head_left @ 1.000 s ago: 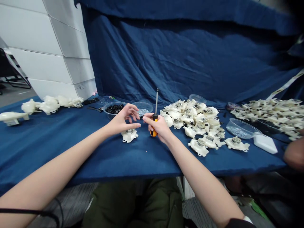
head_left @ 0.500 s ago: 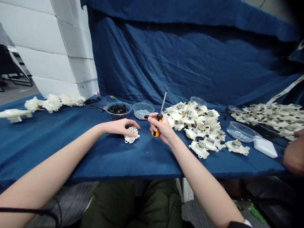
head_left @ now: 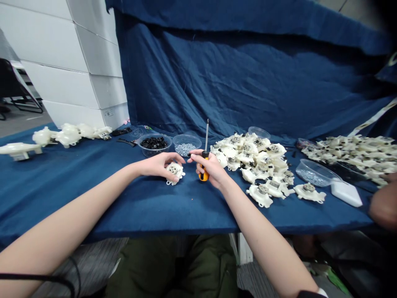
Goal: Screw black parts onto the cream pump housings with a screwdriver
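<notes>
My left hand grips a white plastic motor housing and tilts it up off the blue tablecloth. My right hand is closed round the orange handle of a screwdriver, whose shaft points straight up. The two hands sit close together, a few centimetres apart. Just behind them stand a clear bowl of small silver screws and a clear bowl of black parts.
A heap of white motor housings lies right of my right hand. Farther right are another screw bowl, a white block, a second heap and another person's arm. White parts lie far left.
My left hand came down from mid-air onto the housing, closed on it and tipped it up. The screwdriver leaned right, then came back upright.
</notes>
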Demonstrator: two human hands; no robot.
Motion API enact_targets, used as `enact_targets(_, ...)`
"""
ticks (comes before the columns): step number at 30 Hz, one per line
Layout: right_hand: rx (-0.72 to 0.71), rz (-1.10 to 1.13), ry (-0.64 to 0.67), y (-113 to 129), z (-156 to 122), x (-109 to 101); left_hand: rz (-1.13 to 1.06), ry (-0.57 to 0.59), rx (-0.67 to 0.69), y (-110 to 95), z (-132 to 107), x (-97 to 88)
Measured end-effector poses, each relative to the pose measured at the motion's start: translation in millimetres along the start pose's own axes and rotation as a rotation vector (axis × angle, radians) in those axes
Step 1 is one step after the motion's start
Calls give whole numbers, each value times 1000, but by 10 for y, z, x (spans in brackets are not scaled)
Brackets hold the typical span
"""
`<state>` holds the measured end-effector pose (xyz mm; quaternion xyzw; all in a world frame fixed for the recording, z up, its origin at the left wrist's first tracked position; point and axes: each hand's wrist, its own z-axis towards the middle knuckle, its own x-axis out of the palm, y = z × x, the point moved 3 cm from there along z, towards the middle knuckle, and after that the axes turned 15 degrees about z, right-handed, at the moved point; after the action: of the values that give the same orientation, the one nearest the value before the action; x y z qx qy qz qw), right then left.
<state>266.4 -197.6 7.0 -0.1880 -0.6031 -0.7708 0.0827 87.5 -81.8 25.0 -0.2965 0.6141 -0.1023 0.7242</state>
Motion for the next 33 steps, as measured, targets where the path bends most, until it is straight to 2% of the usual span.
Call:
enact_targets(12,23,0,44,1,-10,39,61,32,-31,-58,-41,-66)
enact_targets(20,-3,-72,7,6,-23,16,-105,106,-61,5,-67,-39)
enact_targets(26,21,-154,26,-16,-20,12,-258,71,-86,-96,-53,23)
enact_targets(33,11,-269,1,-41,-19,8,-373,-15,-109,-200,-42,11)
